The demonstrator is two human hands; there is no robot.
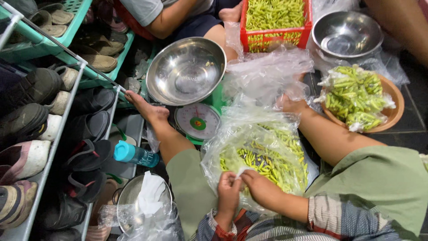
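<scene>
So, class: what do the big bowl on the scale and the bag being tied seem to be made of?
Bowl: probably stainless steel, from its shiny, mirror-like grey surface. Bag: thin clear plastic film, since it crinkles, glints and shows the green chillies inside.

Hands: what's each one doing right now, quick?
Left hand: closed, pinching the mouth of the chili bag.
Right hand: closed on the same bag mouth, touching the left.
</scene>
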